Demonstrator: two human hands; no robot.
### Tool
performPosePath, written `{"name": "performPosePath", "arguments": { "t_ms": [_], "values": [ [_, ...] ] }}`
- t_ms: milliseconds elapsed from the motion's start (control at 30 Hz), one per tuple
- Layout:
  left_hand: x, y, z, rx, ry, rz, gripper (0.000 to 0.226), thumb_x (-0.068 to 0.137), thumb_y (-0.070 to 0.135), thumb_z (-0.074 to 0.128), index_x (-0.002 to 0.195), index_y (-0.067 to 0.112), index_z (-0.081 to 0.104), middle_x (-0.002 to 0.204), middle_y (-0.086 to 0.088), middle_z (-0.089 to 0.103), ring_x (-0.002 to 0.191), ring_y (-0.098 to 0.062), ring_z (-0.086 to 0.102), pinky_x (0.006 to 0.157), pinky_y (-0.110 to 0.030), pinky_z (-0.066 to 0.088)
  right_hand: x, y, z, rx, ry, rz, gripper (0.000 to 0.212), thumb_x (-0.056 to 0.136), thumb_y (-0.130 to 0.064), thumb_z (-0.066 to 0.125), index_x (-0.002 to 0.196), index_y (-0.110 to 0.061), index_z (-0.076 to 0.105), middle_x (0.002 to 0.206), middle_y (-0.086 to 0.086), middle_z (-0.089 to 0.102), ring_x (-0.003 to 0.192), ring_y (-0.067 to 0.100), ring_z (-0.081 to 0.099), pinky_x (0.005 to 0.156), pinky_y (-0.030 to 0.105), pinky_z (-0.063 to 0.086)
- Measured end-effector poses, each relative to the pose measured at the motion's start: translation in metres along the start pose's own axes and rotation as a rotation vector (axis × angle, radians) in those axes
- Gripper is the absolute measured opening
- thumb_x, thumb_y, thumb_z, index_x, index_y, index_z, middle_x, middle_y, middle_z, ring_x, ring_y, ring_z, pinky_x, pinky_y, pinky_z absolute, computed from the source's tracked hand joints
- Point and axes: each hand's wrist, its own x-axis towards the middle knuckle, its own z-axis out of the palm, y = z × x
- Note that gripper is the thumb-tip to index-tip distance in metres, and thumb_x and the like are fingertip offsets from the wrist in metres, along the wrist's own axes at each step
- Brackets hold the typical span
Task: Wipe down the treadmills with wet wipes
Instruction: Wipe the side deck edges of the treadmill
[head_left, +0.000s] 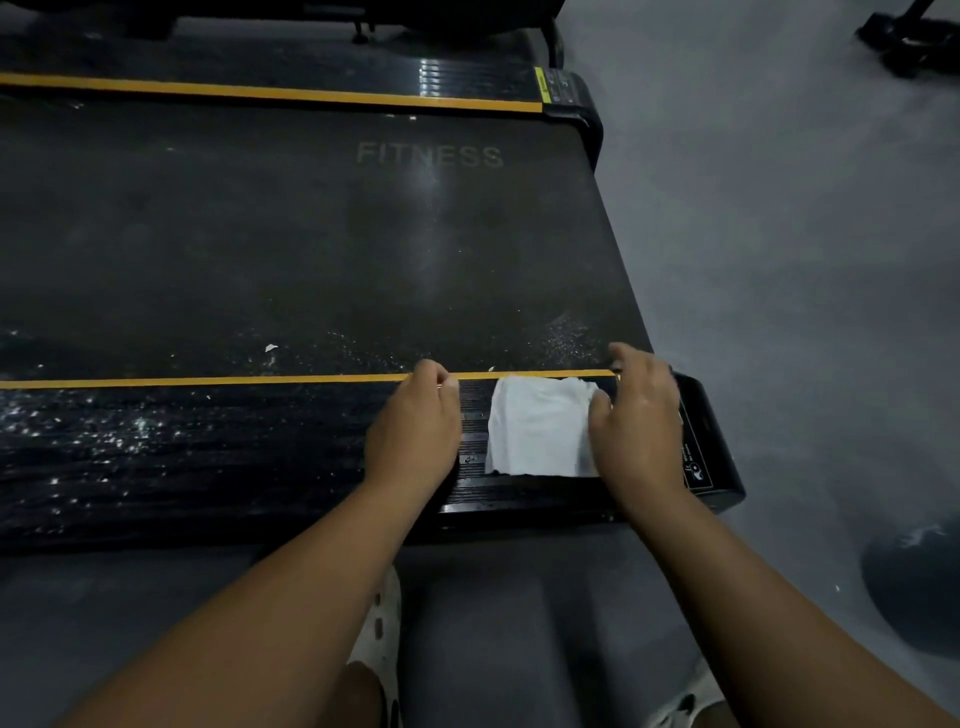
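Note:
A white wet wipe (537, 428) lies spread flat on the ribbed near side rail (208, 447) of a black treadmill, close to its rear end. My right hand (639, 421) is at the wipe's right edge, its thumb and fingers pinching that edge. My left hand (415, 431) hovers just left of the wipe with fingers curled, apart from the cloth; whether it holds anything is hidden. The treadmill belt (311, 249), marked FITNESS, stretches beyond, with yellow stripes along both rails.
Wet speckles glisten on the near rail's left part and on the belt. A small white scrap (270, 347) lies on the belt. Grey floor lies to the right, with a dark round base (914, 587). My feet in pale perforated shoes (382, 639) stand below.

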Motion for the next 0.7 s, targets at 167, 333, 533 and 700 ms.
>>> {"name": "performPosePath", "arguments": {
  "t_ms": [167,333,533,700],
  "values": [
    [0.000,-0.034,-0.008,0.282,0.091,0.164,0.020,0.102,0.023,0.050,0.116,0.013,0.060,0.115,-0.004,0.059,0.107,-0.026,0.053,0.086,-0.042,0.042,-0.031,-0.029,0.045,-0.184,-0.335,-0.073,0.062,0.104,-0.048,0.030,0.152,-0.009,0.037,0.162,0.017,0.028,0.149,0.034,0.025,0.119,0.043,0.022],
    [-0.008,-0.065,-0.001,0.416,-0.035,0.296,0.049,0.102,0.024,0.050,0.149,0.008,0.047,0.159,-0.008,0.040,0.147,-0.026,0.035,0.121,-0.044,0.027,-0.079,-0.010,0.054,-0.309,-0.429,-0.486,0.079,0.102,-0.064,0.019,0.156,-0.007,0.030,0.164,0.017,0.023,0.153,0.032,0.019,0.124,0.046,0.018],
    [-0.009,-0.066,0.002,0.443,-0.044,0.297,0.052,0.104,0.025,0.043,0.153,0.008,0.039,0.163,-0.007,0.032,0.152,-0.023,0.026,0.125,-0.042,0.019,-0.021,0.036,0.036,-0.407,-0.393,-0.231,0.092,0.094,-0.071,0.000,0.159,-0.010,0.022,0.167,0.012,0.014,0.155,0.030,0.011,0.123,0.046,0.012],
    [-0.009,-0.063,0.001,0.427,-0.032,0.303,0.051,0.103,0.023,0.048,0.152,0.007,0.042,0.162,-0.008,0.035,0.151,-0.024,0.029,0.124,-0.042,0.021,-0.061,-0.008,0.051,-0.328,-0.459,-0.511,0.076,0.104,-0.059,0.011,0.157,-0.009,0.029,0.165,0.014,0.022,0.153,0.031,0.018,0.125,0.046,0.013]
  ]
}}
